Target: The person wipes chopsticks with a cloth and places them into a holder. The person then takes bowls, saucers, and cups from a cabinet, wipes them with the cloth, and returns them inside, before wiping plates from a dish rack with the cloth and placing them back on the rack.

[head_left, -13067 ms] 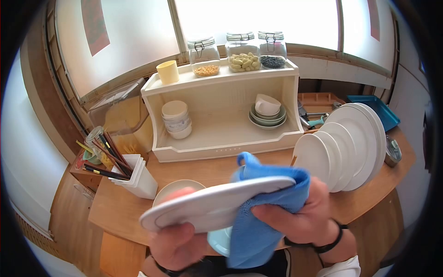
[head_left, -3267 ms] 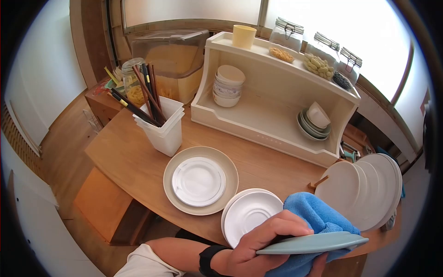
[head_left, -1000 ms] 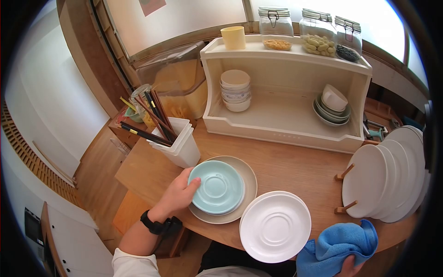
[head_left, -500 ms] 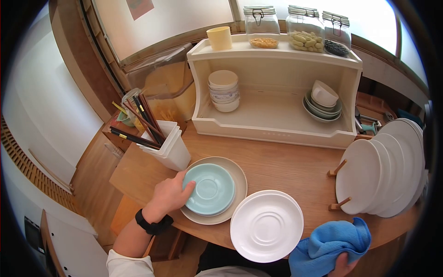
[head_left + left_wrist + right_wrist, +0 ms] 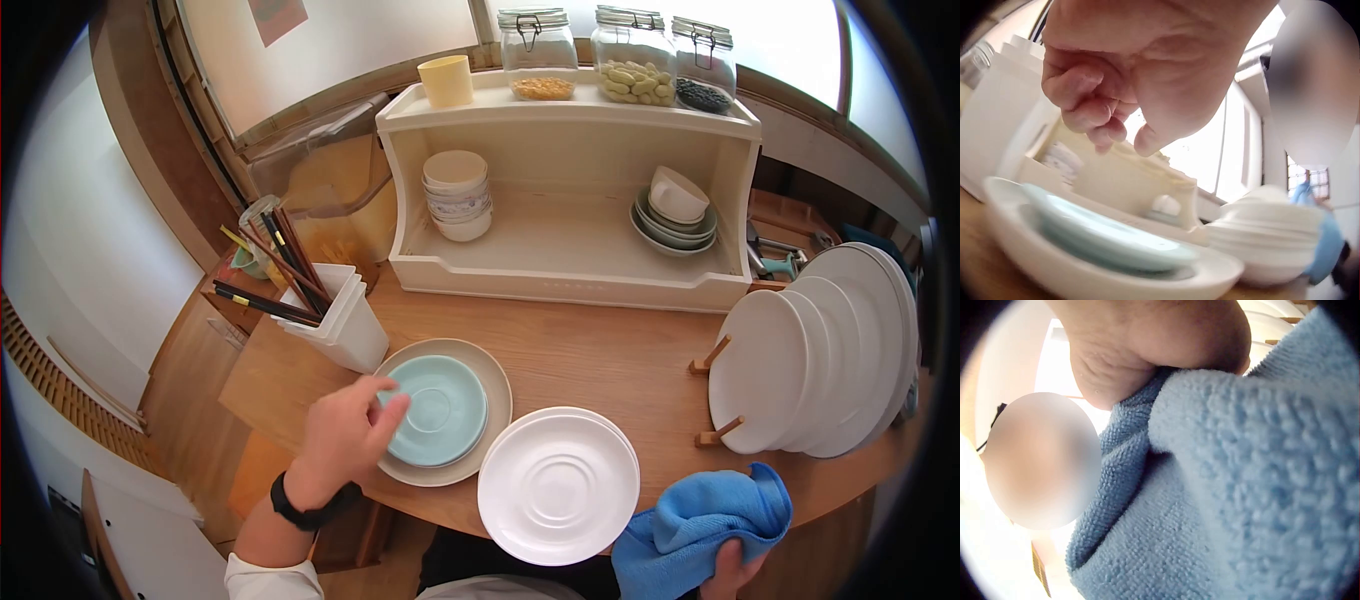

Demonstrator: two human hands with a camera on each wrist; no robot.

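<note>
A light blue saucer lies on the stack in the larger beige plate at the left front of the table. My left hand is beside the saucer's left edge, holding nothing. In the left wrist view that hand hangs above the saucer, its fingers loosely bent and apart from it. At the lower right, my right hand grips a bunched blue cloth. Folds of the cloth fill much of the right wrist view. White saucers are stacked between the two hands.
White plates stand upright in a wooden rack at right. Behind is a cream shelf with bowls and a cup; glass jars stand on top. White containers hold chopsticks at left.
My left hand has let go of the light blue saucer, now resting on the stack, and drawn back to the left. The right hand keeps hold of the cloth. The head view has shifted slightly.
</note>
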